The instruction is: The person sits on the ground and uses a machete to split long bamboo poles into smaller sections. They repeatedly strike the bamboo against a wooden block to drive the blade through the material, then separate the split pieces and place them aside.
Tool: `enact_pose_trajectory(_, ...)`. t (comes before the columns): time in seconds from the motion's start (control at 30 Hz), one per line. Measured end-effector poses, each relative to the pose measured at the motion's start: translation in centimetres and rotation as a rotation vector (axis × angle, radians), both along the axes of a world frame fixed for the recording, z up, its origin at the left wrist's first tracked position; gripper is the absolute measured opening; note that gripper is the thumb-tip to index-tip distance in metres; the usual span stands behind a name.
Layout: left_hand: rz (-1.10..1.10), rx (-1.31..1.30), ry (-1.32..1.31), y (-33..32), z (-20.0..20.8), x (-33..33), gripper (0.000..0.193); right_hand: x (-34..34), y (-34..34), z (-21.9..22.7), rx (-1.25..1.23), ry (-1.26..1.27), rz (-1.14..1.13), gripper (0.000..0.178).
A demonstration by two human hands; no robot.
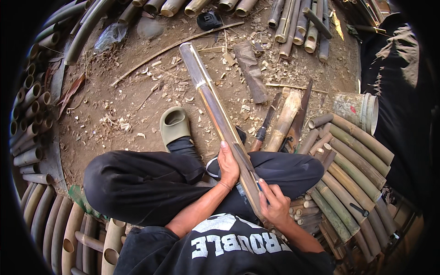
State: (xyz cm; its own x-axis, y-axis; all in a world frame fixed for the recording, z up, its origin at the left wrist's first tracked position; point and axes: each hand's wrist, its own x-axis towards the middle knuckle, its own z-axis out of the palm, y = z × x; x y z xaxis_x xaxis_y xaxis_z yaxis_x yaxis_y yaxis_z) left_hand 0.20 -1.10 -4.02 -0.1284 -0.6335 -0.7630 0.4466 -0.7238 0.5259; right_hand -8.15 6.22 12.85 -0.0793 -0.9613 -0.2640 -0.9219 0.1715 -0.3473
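A long split bamboo pole (pixel 213 107) slants across my lap, its far end above the dirt and its near end against my shirt. Around its lower middle, my left hand (pixel 228 164) is closed, thumb lying along the pole. My right hand (pixel 277 204) is closed at the near end, fingers pinching a thin blue tool (pixel 259 185) pressed to the bamboo; its exact kind is too small to make out. Right of the pole lie a long-bladed knife (pixel 269 118), a pale split log (pixel 287 117) and a handsaw (pixel 303 110).
Cut bamboo tubes (pixel 357 156) are piled at my right, with a dirty white bucket (pixel 350 110) behind them. More bamboo (pixel 34 105) is stacked along the left and far edges. Shavings cover the dirt around a brown bark-like slab (pixel 250 71). My foot wears an olive clog (pixel 175 123).
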Motion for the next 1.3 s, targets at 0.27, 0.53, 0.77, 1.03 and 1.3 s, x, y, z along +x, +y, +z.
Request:
enact_pose_trajectory(0.27, -0.037, -0.121, -0.135, -0.3, -0.3, 0.2, 0.069, 1.3, -11.7, -6.6, -0.102, -0.024, 0.014, 0.041)
enact_pose_trajectory(0.53, -0.027, -0.138, -0.153, 0.0, -0.7, 0.2, 0.067, 1.9, -13.3, -7.9, -0.111, -0.030, 0.023, 0.039)
enact_pose_trajectory(0.77, -0.072, -0.137, -0.150, -0.4, -0.3, 0.0, 0.070, 2.3, -19.8, -11.0, -0.215, 0.071, 0.112, 0.039)
enact_pose_trajectory(1.03, -0.047, -0.144, -0.141, 0.0, -0.2, 0.2, 0.071, 1.6, -16.9, -7.9, -0.103, 0.112, 0.160, 0.040)
enact_pose_trajectory(1.3, -0.048, -0.160, -0.187, 0.2, -1.0, -0.6, 0.072, 3.1, -22.6, -13.7, -0.177, 0.112, 0.066, 0.035)
